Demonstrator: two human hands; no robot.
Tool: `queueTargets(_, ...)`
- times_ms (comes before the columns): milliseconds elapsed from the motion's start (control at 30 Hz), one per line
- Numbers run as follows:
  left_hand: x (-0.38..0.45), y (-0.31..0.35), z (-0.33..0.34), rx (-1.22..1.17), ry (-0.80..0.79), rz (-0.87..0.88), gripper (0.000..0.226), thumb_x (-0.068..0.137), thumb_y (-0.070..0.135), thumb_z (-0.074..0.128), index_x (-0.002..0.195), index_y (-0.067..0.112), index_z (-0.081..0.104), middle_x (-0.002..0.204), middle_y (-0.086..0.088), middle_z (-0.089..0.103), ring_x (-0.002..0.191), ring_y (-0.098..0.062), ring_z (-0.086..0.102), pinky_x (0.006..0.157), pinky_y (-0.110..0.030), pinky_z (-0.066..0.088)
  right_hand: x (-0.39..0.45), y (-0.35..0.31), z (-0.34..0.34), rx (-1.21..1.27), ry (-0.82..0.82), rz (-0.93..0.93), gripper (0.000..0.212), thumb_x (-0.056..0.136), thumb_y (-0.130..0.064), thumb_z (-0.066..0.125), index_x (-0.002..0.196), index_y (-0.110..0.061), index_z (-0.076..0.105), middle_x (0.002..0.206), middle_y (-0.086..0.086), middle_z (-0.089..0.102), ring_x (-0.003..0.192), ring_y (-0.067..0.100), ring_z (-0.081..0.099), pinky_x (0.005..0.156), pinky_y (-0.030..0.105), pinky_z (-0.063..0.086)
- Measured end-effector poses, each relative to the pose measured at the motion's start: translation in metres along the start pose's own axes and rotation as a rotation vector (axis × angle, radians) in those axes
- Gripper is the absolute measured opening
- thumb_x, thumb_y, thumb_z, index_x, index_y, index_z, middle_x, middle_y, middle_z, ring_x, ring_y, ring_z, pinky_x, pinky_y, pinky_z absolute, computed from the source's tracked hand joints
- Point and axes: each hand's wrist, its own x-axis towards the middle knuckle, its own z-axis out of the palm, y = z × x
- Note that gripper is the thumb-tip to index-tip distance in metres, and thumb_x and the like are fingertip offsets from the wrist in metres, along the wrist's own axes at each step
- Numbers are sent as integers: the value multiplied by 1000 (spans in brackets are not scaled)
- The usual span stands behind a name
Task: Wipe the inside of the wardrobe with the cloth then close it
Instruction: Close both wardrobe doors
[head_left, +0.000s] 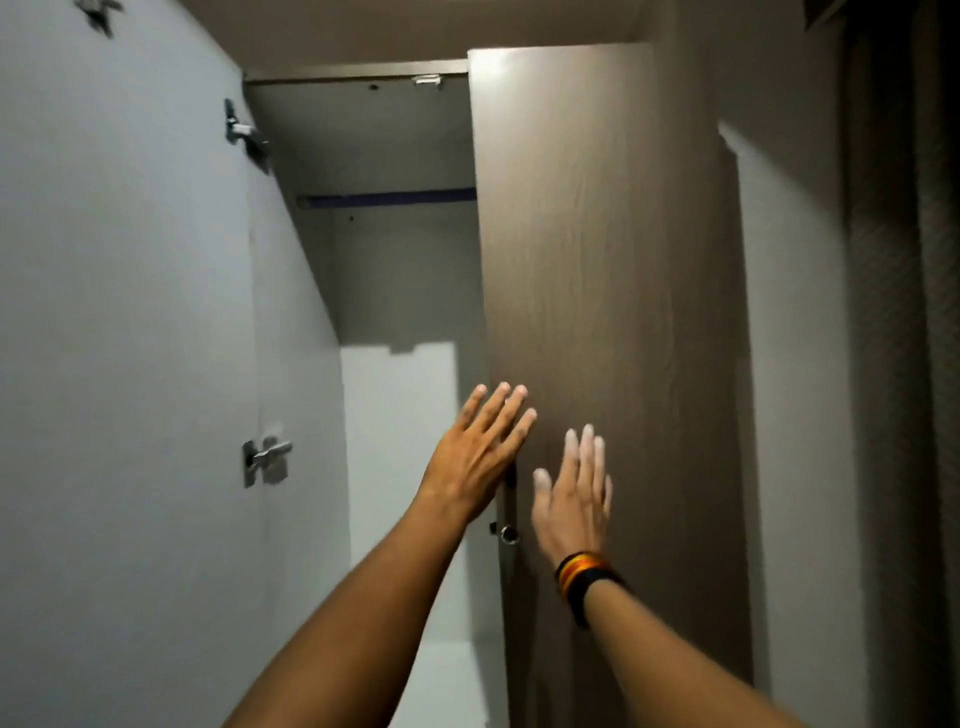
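The wardrobe stands in front of me with its left door (130, 312) swung wide open, pale inner face toward me. Its right door (571, 260), brown wood grain, looks nearly shut. Between them I see the pale interior (400, 415) and a dark rail (389, 197) high up. My left hand (478, 452) is flat with fingers spread at the right door's left edge. My right hand (576, 499) is spread flat against the right door's face, with a striped band on the wrist. No cloth is in view.
Metal hinges (265, 460) stick out from the open left door, another hinge (244, 132) higher up. A small round knob or lock (509, 534) sits at the right door's edge below my hands. A dark curtain (904, 364) hangs at the far right.
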Motion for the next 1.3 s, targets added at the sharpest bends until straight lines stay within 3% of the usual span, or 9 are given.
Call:
queueTargets(100, -43, -22, -6, -117, 149, -272, 82, 93, 11, 55, 164, 12, 15, 172, -17, 8, 159, -34, 5, 128, -52, 4, 17, -24, -30, -84, -62, -201, 60, 98, -30, 35, 154, -11, 27, 166, 8, 16, 153, 24, 11, 120, 55, 17)
queueTargets(200, -84, -44, -27, -234, 255, -506, 75, 97, 22, 51, 163, 8, 18, 171, -18, 9, 159, -34, 7, 128, -52, 9, 37, -83, -57, -113, -74, -500, 52, 101, -27, 37, 150, -10, 37, 162, 10, 28, 151, 26, 23, 118, 55, 24)
queueTargets(533, -255, -121, -116, -489, 827, -1237, 70, 106, 21, 43, 163, 1, 8, 171, -20, -4, 160, -31, -8, 128, -51, -5, -61, -396, -77, 116, 79, -1380, 41, 98, -33, 42, 128, -15, 62, 146, 10, 53, 137, 29, 47, 112, 46, 34)
queueTargets(667, -317, -146, -111, -719, 777, -1469, 66, 103, 28, 39, 163, 8, 21, 171, -13, 17, 159, -25, 15, 129, -42, 11, -120, -475, -66, 0, -50, -1711, 35, 97, -36, 43, 99, -17, 72, 110, 8, 73, 111, 30, 65, 102, 44, 41)
queueTargets(833, -359, -134, -95, -1045, 491, -1462, 49, 110, 36, 33, 154, 17, 44, 157, -5, 46, 145, -22, 43, 114, -31, 32, -136, -495, -59, -547, -470, -1484, 27, 95, -27, 49, 107, -15, 70, 113, 10, 71, 103, 32, 67, 79, 33, 46)
queueTargets(967, -365, -138, -93, -1021, 538, -1440, 44, 110, 34, 35, 140, 15, 61, 139, -7, 63, 127, -19, 58, 111, -37, 45, -133, -483, -61, -571, -491, -1434, 23, 95, -23, 51, 105, -13, 68, 100, 10, 70, 84, 31, 63, 73, 33, 47)
queueTargets(1067, -348, -133, -93, -1046, 576, -1369, 40, 110, 33, 36, 122, 13, 69, 115, -4, 70, 101, -11, 63, 89, -28, 52, -125, -463, -73, -580, -546, -1391, 24, 96, -20, 54, 110, -8, 68, 86, 7, 57, 74, 25, 53, 65, 32, 42)
queueTargets(1200, -307, -109, -87, -1101, 614, -1310, 41, 109, 32, 35, 100, 6, 65, 90, -12, 67, 76, -18, 59, 70, -40, 52, -106, -427, -99, -624, -606, -1373, 18, 95, -21, 56, 104, -10, 68, 86, 7, 56, 72, 26, 54, 64, 32, 46)
queueTargets(1300, -270, -73, -84, -1197, 648, -1277, 38, 109, 29, 38, 83, 11, 58, 74, -10, 57, 65, -12, 50, 60, -33, 45, -88, -392, -119, -762, -611, -1399, 14, 96, -20, 56, 103, -12, 64, 88, 9, 56, 74, 27, 53, 73, 35, 50)
